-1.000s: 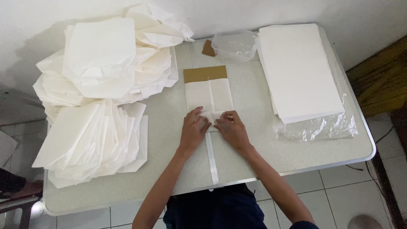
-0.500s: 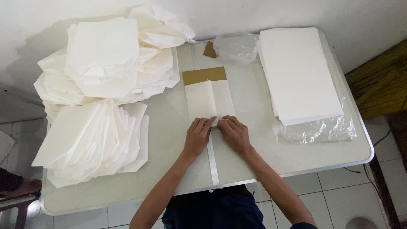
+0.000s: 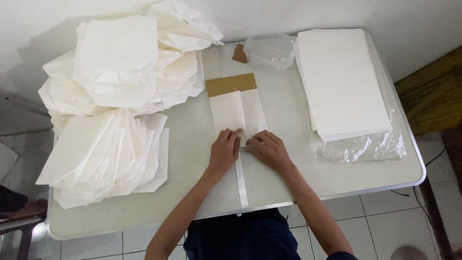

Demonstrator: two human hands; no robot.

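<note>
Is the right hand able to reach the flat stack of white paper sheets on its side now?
Probably yes: the right hand rests on the folded white paper, and bare table lies between it and the stack.

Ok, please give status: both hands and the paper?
Left hand and right hand flat on folded white paper over brown card. Nothing in the way.
</note>
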